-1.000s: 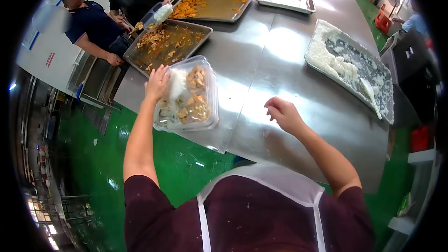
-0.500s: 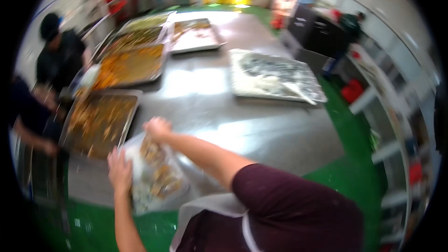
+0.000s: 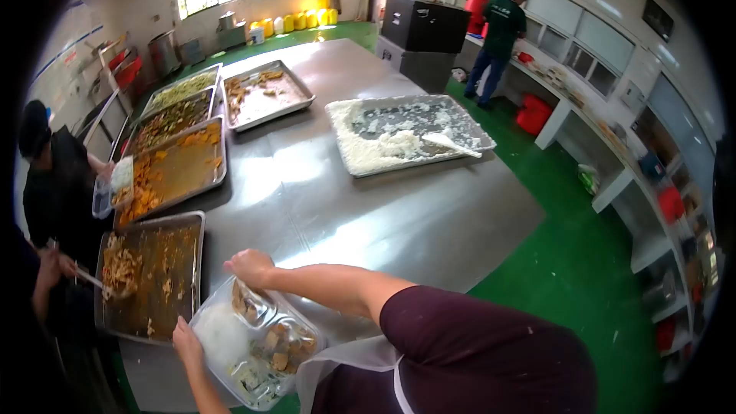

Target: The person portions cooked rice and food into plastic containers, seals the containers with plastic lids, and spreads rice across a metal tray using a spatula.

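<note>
A clear plastic meal container point(image 3: 264, 341) lies at the near edge of the steel table, with white rice, brown chunks and a pale green dish in its compartments. My left hand point(image 3: 186, 343) touches its left rim, fingers apart. At its far corner is my right hand point(image 3: 250, 267), fingers curled and closed; what they pinch, if anything, is too small to make out. Just left of the container sits a tray of brown food in sauce point(image 3: 172, 276).
More food trays point(image 3: 222, 155) line the left side of the steel table point(image 3: 383, 222). A rice tray point(image 3: 353, 170) with a white scoop point(image 3: 452, 144) is at the right. Two people stand at the left, one holding a container; two others point(image 3: 500, 31) are at the back.
The view has shifted and become sharper. The container appears lower in view, with my hands still at its left and far sides.
</note>
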Available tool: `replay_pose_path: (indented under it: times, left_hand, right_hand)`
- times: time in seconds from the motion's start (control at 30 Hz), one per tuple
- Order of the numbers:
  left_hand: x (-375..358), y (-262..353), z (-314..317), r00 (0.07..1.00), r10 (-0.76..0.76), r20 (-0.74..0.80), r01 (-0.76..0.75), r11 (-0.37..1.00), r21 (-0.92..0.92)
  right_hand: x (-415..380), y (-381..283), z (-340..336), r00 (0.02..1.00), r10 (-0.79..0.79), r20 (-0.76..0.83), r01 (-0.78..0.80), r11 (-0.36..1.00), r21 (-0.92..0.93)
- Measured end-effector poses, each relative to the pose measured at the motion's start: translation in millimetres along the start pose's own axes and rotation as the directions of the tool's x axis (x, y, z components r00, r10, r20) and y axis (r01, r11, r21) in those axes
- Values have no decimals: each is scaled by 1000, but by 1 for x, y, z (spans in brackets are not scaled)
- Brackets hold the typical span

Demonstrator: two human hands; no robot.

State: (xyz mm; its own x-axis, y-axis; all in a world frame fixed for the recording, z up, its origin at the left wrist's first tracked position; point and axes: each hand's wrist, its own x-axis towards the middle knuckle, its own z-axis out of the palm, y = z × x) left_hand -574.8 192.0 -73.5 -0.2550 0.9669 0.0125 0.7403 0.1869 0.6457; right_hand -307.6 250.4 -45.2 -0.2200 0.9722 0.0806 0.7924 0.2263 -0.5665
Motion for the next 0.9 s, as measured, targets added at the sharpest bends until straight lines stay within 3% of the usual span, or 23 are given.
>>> replay_pose_path:
  times: [0.03,0.07,0.1,0.13,0.17,0.2,0.23,0.27,0.3,0.43,0.53,0.63,0.7,0.8,0.9]
  left_hand:
    - [7,-6,14,995,81,-54,-85,994,-73]
    - [12,-19,20,983,128,-128,-144,981,-128]
    - [-5,18,7,992,-97,-78,69,949,-307]
    - [-3,10,5,999,-30,-35,23,981,-193]
    - [-6,6,7,989,94,-110,-99,994,-36]
    - [-8,9,8,961,134,-242,-183,963,-197]
    - [-5,4,11,970,109,-219,-146,976,-160]
    - [-6,11,10,974,52,-221,-74,993,-96]
    - [-4,8,7,986,-33,-161,24,998,-55]
    - [-37,18,-7,968,-115,-224,88,988,-127]
    - [-81,14,-13,965,-131,-227,95,982,-160]
    - [-141,1,-15,978,-140,-155,103,969,-226]
    - [-183,2,-16,966,-247,-73,220,940,-260]
    - [-226,27,-20,891,-417,177,429,649,-628]
    - [-239,35,-8,892,-429,145,366,492,-790]
  right_hand:
    - [-1,0,-2,998,-56,13,56,998,-1]
    - [-4,7,-5,972,-218,93,231,959,-166]
    - [12,28,21,955,-282,95,293,947,-132]
    - [4,31,18,980,-195,43,185,968,168]
    - [-3,34,25,907,-390,-156,375,919,-119]
    - [2,30,16,936,-351,-23,344,926,-157]
    - [0,20,1,981,-192,23,193,981,-31]
    - [-1,13,-6,987,-137,79,147,979,-139]
    - [-1,15,-7,983,-171,60,178,974,-139]
    - [-14,13,-14,999,32,31,-37,982,183]
    - [-37,26,-21,1000,15,25,-20,979,205]
    - [-78,14,-49,938,144,314,-259,894,365]
    - [-104,21,-52,905,104,412,-327,790,519]
    - [-138,25,-60,800,80,594,-468,702,536]
    - [-166,26,-67,710,36,703,-578,600,553]
